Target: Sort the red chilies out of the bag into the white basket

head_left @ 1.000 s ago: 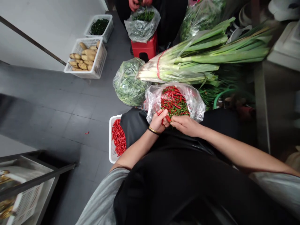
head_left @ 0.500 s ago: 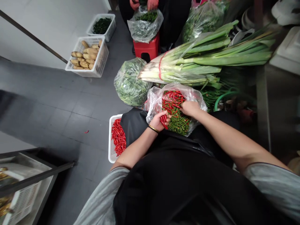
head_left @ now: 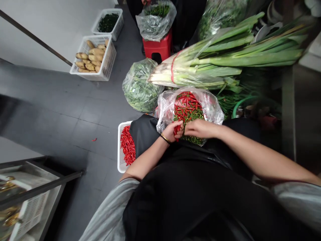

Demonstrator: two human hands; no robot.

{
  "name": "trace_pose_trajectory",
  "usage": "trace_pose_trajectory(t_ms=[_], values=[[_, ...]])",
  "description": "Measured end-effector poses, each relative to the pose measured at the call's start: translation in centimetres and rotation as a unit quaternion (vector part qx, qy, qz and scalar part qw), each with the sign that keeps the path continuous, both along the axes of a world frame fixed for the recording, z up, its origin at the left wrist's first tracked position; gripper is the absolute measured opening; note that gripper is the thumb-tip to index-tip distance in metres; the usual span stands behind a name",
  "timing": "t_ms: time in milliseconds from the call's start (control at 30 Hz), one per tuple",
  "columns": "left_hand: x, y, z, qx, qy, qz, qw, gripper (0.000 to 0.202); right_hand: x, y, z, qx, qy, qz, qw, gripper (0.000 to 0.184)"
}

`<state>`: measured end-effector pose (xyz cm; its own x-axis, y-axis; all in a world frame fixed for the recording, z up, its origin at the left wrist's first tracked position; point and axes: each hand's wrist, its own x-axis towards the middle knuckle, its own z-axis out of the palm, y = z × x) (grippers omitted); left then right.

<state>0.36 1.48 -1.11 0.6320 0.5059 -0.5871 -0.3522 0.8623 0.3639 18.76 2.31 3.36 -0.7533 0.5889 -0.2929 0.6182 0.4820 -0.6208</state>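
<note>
My left hand [head_left: 174,131] is closed around a few red chili peppers [head_left: 177,128], over the near left part of an opened clear plastic bag [head_left: 213,106]. Red chilies [head_left: 187,102] fill the bag's far side, and green stems [head_left: 194,115] lie nearer to me. Close beside the left hand, my right hand [head_left: 198,128] has its fingers bent together above the stems. What those fingers hold, if anything, is hidden. By my left knee, a white basket [head_left: 120,160] holds loose red chilies [head_left: 128,147].
Bagged leafy greens [head_left: 141,85] and a large bundle of leeks [head_left: 185,68] lie beyond the bag. A red stool [head_left: 158,47] bears another bag [head_left: 156,21] before a seated person. Far left stands a basket [head_left: 107,67] of brown roots. A metal rack [head_left: 57,180] is lower left.
My right hand has come from the red chilies at the bag's right side toward me, close to my left hand. The left hand stays nearly in place, still holding chilies.
</note>
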Motion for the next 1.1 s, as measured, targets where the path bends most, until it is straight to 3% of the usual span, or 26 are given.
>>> trace_pose_trajectory(t_ms=[33, 100, 133, 267, 467, 600, 767, 867, 967, 1100], values=[[-0.2, 0.1, -0.1, -0.007, -0.012, 0.006, 1.0, 0.027, 0.2, 1.7, -0.8, 0.014, -0.068, -0.052, 0.996, 0.032], [-0.5, 0.2, -0.1, -0.008, -0.026, 0.008, 1.0, 0.019, 0.2, 4.9, -2.8, 0.076, -0.194, -0.183, 0.961, 0.047], [-0.6, 0.2, -0.1, -0.002, -0.026, 0.003, 1.0, 0.016, -0.2, 6.2, -3.9, 0.095, -0.227, -0.207, 0.947, 0.057], [-0.8, 0.2, -0.3, 0.028, -0.014, 0.0, 1.0, 0.02, -2.1, 7.4, -7.2, 0.094, -0.246, -0.142, 0.954, 0.071], [-0.9, 0.7, -1.0, 0.007, 0.016, 0.058, 0.998, 0.019, -1.1, 5.0, -6.2, 0.051, -0.242, -0.069, 0.966, 0.083], [-0.6, 0.8, -1.0, 0.008, 0.029, 0.053, 0.998, 0.017, -1.6, 5.2, -6.9, 0.062, -0.27, -0.093, 0.956, 0.096], [-0.9, 0.6, -1.1, 0.003, 0.061, 0.066, 0.996, 0.018, -3.0, 7.6, -8.6, 0.153, -0.257, -0.147, 0.943, 0.079], [-1.3, 0.6, -1.1, -0.003, 0.073, 0.076, 0.994, 0.018, -1.5, 9.6, -7.8, 0.121, -0.252, -0.173, 0.945, 0.065], [-1.4, 0.8, -1.0, -0.001, 0.06, 0.08, 0.995, 0.019, 1.0, 10.5, -5.6, 0.11, -0.212, -0.205, 0.949, 0.059], [-1.3, 1.0, -0.6, 0.021, 0.056, 0.099, 0.993, 0.023, 3.6, 9.2, -2.4, 0.102, -0.117, -0.149, 0.977, 0.066]])
